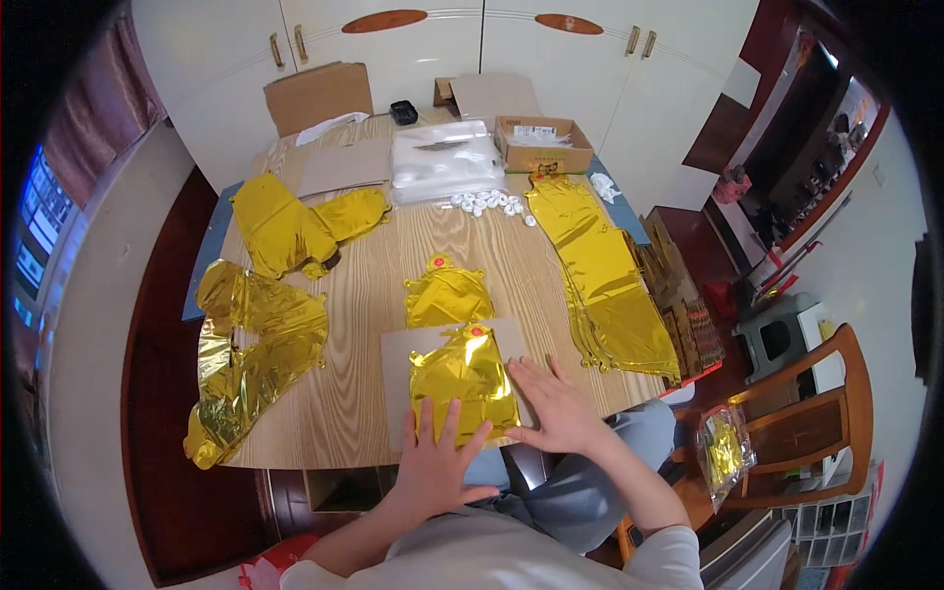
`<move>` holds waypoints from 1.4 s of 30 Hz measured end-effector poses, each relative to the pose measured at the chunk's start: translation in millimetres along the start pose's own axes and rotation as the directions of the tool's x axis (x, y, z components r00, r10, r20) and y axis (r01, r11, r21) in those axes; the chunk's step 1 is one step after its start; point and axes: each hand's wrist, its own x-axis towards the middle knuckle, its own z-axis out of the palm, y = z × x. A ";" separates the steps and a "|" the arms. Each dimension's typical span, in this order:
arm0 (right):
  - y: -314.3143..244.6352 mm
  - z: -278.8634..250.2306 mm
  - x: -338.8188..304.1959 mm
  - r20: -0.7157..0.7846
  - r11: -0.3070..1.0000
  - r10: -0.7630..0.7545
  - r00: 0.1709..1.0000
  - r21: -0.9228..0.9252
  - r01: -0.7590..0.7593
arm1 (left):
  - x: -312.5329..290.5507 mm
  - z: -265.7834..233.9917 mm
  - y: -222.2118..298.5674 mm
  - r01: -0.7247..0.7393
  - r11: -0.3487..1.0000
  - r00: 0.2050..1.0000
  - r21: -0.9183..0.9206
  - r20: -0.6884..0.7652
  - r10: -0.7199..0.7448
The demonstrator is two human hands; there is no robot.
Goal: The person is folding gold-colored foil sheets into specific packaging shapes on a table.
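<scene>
A gold foil balloon (462, 379), folded flat with a small red spot near its top, lies on a grey-brown cardboard sheet (396, 393) at the table's near edge. My left hand (438, 467) rests with spread fingers on the balloon's lower part. Along the right edge of the balloon and sheet lies my right hand (556, 401), palm down and fingers stretched out. Neither hand grips anything. Just beyond the sheet is another folded gold foil balloon (447, 297), also with a red spot; its near end meets the first one.
More gold foil balloons lie in a left pile (265, 320), a far-left pile (280, 226) and a right stack (610, 280). White ribbon-like rolls (482, 204) sit before clear plastic bags (447, 157). A cardboard box (544, 152) stands behind. A wooden chair (801, 423) is at right.
</scene>
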 end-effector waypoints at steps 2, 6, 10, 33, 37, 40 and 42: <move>-7.4 0.1 -4.8 -0.015 1.000 0.019 1.000 -0.012 -0.020 | -5.4 0.8 3.5 -0.002 1.000 1.000 0.009 -0.014 0.002; -11.4 4.8 -8.3 -0.039 0.999 0.034 0.999 -0.036 -0.035 | -6.7 1.6 7.8 0.009 0.999 1.000 0.046 -0.022 -0.008; -10.6 5.7 -7.0 -0.046 0.998 0.062 0.997 -0.005 -0.063 | -4.5 3.0 7.4 0.003 0.999 0.998 0.037 -0.064 -0.001; 16.8 3.5 86.6 0.149 0.594 0.377 0.914 0.719 -0.362 | 7.5 10.7 11.1 0.017 1.000 0.997 0.008 -0.075 -0.016; 31.7 8.0 98.2 0.301 0.453 0.315 0.900 0.786 -0.422 | 8.2 8.6 11.4 0.016 1.000 0.998 0.014 -0.053 -0.016; 40.9 10.0 99.7 0.270 0.449 0.237 0.933 0.821 -0.351 | 8.2 9.3 11.3 0.015 1.000 0.999 0.009 -0.051 -0.014; 46.3 22.5 99.6 0.109 0.616 0.220 0.969 0.755 -0.225 | 8.6 9.6 11.6 0.013 1.000 0.999 0.007 -0.051 -0.013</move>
